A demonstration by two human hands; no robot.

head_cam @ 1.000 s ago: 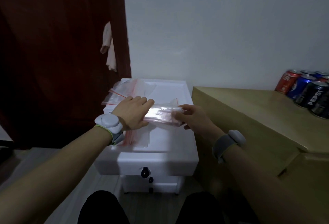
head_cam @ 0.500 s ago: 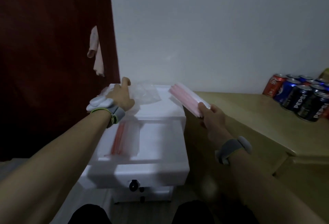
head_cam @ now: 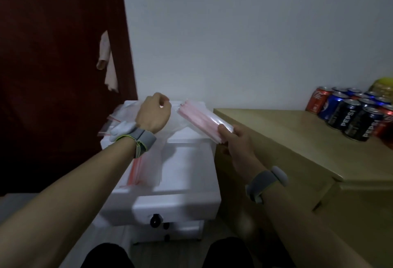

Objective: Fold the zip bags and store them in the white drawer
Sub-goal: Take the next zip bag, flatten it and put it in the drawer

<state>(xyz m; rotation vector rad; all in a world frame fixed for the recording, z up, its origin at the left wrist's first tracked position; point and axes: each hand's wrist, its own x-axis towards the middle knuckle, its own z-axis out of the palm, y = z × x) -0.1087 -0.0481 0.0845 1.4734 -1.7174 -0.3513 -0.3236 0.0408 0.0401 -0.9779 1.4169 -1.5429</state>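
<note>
My right hand (head_cam: 236, 142) grips a folded stack of zip bags (head_cam: 202, 119), pinkish with red seal strips, held tilted above the right side of the white drawer unit (head_cam: 185, 201). My left hand (head_cam: 154, 115) is raised over the unit's back, fingers pinched on a clear zip bag (head_cam: 170, 140) that hangs down from it. Another zip bag (head_cam: 138, 169) with a red seal lies flat on the unit's top at the left. More loose bags (head_cam: 116, 119) lie at the back left corner, partly hidden by my wrist.
A low wooden cabinet (head_cam: 297, 146) stands right of the unit, with several soda cans (head_cam: 353, 116) at its back right. A dark red door (head_cam: 53, 65) with a hanging cloth (head_cam: 107, 61) is on the left. The drawer's black knob (head_cam: 155, 220) faces me.
My left hand has closed on a clear bag at the back of the unit and lifted it. My right hand still holds the folded stack, now nearer the left hand.
</note>
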